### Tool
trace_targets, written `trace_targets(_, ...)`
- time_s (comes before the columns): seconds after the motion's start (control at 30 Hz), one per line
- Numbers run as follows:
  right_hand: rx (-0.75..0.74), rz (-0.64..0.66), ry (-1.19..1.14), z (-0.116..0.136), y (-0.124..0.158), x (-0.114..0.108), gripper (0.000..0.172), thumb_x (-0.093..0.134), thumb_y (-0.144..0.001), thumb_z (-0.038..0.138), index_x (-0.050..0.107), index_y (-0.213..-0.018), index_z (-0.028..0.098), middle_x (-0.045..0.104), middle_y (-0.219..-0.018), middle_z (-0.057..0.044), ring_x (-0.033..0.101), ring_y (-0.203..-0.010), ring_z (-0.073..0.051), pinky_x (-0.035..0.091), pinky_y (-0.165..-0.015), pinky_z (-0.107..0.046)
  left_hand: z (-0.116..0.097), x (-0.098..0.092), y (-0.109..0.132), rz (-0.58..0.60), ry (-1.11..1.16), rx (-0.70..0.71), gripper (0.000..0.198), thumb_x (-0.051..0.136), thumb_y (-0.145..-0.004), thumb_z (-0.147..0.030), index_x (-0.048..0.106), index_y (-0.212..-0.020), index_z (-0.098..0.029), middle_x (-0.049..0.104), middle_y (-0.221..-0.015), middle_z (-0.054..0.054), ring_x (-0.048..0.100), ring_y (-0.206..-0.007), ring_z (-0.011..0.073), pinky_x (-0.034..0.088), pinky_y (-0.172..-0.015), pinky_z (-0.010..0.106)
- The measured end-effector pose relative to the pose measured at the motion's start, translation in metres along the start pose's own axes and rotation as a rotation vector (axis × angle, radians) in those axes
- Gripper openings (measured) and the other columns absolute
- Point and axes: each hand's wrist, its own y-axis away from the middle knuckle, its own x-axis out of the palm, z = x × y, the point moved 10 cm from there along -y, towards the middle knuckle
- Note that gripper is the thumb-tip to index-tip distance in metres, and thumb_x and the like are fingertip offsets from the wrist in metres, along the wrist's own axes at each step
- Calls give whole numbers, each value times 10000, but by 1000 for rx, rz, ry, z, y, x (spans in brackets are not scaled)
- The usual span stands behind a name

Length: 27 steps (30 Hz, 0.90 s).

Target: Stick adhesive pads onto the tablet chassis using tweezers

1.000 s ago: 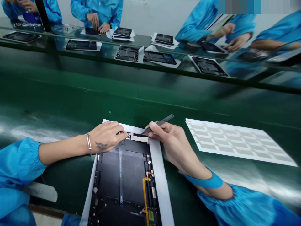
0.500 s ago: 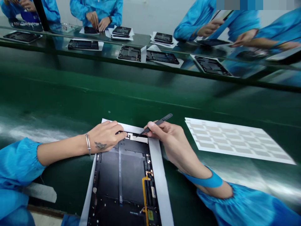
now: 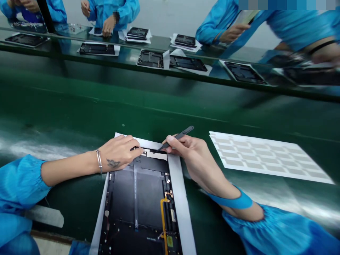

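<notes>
An opened tablet (image 3: 148,187), with black inner parts and an orange ribbon cable (image 3: 163,216), lies on a white sheet (image 3: 182,198) in front of me. My left hand (image 3: 120,153) rests over its far left corner, fingers bent and closed at the edge, thumb touching down by a white strip (image 3: 156,155). What lies under those fingers is hidden. Dark tweezers (image 3: 180,134) are pinched in my right hand (image 3: 190,154) at the far right corner. Their tip points down at the white strip; whether it touches is too fine to tell.
On the right lies a white sheet of grey stickers (image 3: 265,156). A pale strip (image 3: 45,215) sits at the left table edge. Beyond the green table, a raised shelf carries several opened tablets (image 3: 97,49). Co-workers in blue sleeves (image 3: 212,24) handle parts behind it.
My hands and the tweezers stay almost in place over the tablet. On the far side, co-workers' hands have shifted, and the tablets on the shelf sit slightly further right.
</notes>
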Motion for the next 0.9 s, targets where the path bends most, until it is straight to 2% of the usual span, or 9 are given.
trace_targets(0.37, -3, -4, 37, 0, -2, 0, 447, 723, -689, 633, 601, -561, 222, 616, -619, -42, 569, -646, -190, 439, -618, -319, 2, 0, 1, 18, 37, -19, 310, 459, -913, -101, 580, -1197, -129, 618, -1124, 115, 542, -1007, 226, 487, -834, 347)
trace_targets(0.7, 23, -11, 22, -4, -4, -1, 445, 740, -670, 638, 635, -605, 211, 622, -604, -34, 553, -617, -176, 409, -595, -303, 6, 2, -1, 86, 31, -66, 373, 490, -888, -96, 571, -1244, -171, 578, -1150, 109, 497, -932, 223, 429, -753, 339)
trace_targets(0.9, -111, 9, 138, 5, -4, -1, 455, 662, -764, 624, 657, -662, 180, 653, -652, -46, 595, -657, -187, 429, -647, -317, 7, 2, 0, 79, 12, -64, 354, 506, -891, -118, 572, -1235, -169, 574, -1134, 99, 488, -906, 220, 421, -736, 340)
